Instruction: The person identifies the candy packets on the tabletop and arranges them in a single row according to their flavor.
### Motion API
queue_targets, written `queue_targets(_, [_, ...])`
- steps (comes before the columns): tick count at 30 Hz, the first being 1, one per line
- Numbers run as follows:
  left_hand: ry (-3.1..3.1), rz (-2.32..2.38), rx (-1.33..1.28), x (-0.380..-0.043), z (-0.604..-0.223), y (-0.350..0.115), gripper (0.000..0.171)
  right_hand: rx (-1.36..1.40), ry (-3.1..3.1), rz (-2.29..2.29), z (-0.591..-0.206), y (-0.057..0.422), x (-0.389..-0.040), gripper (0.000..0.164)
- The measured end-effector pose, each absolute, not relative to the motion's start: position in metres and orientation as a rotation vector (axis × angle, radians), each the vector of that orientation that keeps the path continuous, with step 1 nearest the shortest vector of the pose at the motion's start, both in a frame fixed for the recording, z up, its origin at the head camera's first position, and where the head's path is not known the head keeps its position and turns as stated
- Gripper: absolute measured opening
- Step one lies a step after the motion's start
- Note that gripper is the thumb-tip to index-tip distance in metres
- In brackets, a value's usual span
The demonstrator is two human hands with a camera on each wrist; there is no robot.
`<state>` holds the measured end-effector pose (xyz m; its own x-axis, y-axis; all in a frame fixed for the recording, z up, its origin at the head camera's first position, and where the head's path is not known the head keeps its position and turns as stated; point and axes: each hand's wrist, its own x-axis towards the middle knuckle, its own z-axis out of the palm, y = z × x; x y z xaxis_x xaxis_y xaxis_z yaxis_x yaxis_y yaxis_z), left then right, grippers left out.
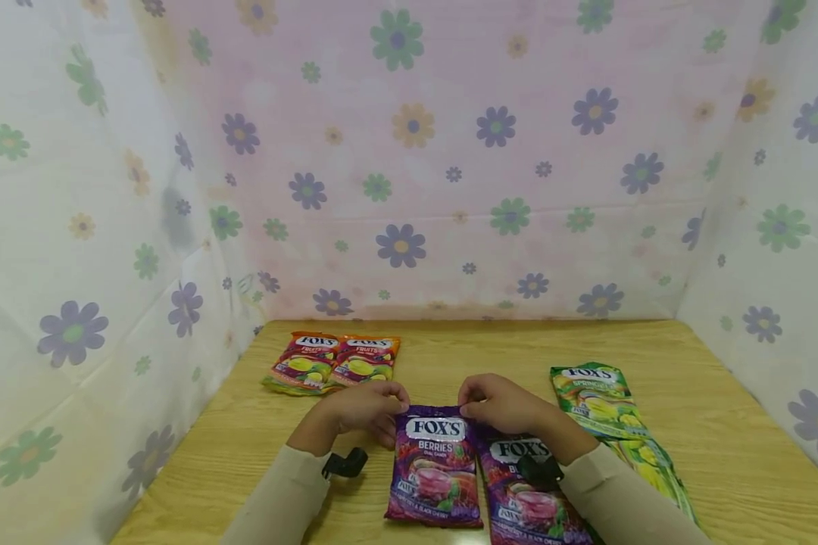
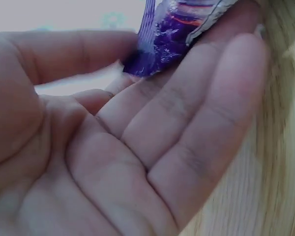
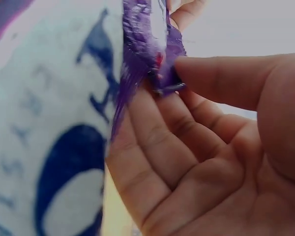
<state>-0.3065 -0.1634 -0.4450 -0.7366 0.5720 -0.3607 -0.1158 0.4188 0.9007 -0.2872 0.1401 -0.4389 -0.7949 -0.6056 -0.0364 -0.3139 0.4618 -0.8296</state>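
A purple Fox's Berries candy bag (image 1: pixel 436 473) stands front side toward me near the middle of the table. My left hand (image 1: pixel 363 409) pinches its top left corner between thumb and fingers; in the left wrist view the crimped purple corner (image 2: pixel 157 44) sits between them. At the top right corner my right hand (image 1: pixel 507 407) pinches the seal, and the right wrist view has the folded purple edge (image 3: pixel 150 44) between thumb and fingers. Just right of it lies a second purple Berries bag (image 1: pixel 535 507), partly hidden under my right wrist.
Two orange-red Fox's Fruits bags (image 1: pixel 303 365) lie side by side at the back left. On the right, green Fox's bags (image 1: pixel 596 401) lie one behind the other, partly covered by my right forearm. Flowered cloth (image 1: pixel 450 227) walls the wooden table (image 1: pixel 477 344) at back and sides.
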Motion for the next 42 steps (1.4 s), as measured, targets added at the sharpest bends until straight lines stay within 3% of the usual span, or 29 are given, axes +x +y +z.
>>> queue_targets(11, [2.094, 1.413, 0.455, -0.31, -0.441, -0.171, 0.067, -0.594, 2.262, -1.551, -0.435, 0.139, -0.289, 0.02])
queue_targets(22, [2.013, 1.58, 0.435, -0.313, -0.445, -0.172, 0.053, -0.549, 2.082, -1.496, -0.436, 0.142, -0.288, 0.066])
queue_targets(29, [1.975, 1.683, 0.464, -0.315, -0.441, -0.172, 0.043, -0.575, 2.018, -1.475, -0.439, 0.139, -0.287, 0.043])
queue_targets(37, [1.968, 1.788, 0.398, -0.314, -0.441, -0.171, 0.074, -0.579, 2.018, -1.504, -0.447, 0.14, -0.288, 0.036])
queue_targets(42, [2.005, 1.849, 0.326, -0.314, -0.44, -0.171, 0.077, -0.582, 1.964, -1.588, -0.446, 0.14, -0.289, 0.032])
